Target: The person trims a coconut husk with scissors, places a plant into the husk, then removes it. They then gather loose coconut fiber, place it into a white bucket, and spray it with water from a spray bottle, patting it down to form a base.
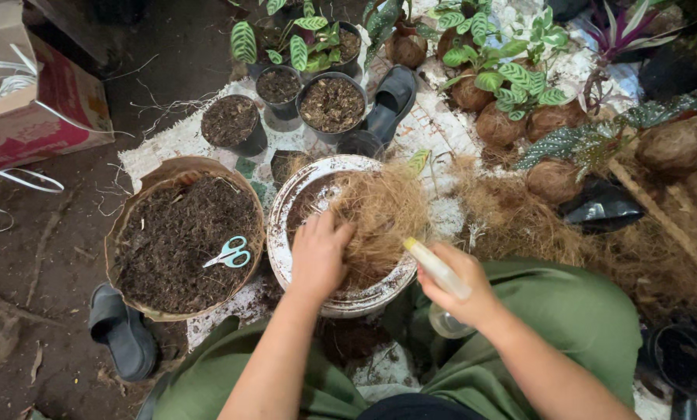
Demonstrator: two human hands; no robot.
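Observation:
My left hand (pixel 317 253) presses down on a mound of brown coconut fibre (pixel 380 214) that lies in a round white basin (pixel 280 233). My right hand (pixel 461 286) grips a clear spray bottle (pixel 440 274) with a yellowish nozzle, held just right of the basin and pointed at the fibre. I sit with green trousers (pixel 574 311) around the basin.
A large brown basin of dark soil (pixel 181 241) holds pale blue scissors (pixel 230 253) at the left. Black pots of soil (pixel 331 103) and leafy plants (pixel 512 82) in fibre balls stand behind. Loose fibre (pixel 520 222) lies right. Dark sandals (pixel 121 330) and a cardboard box (pixel 29 101) are left.

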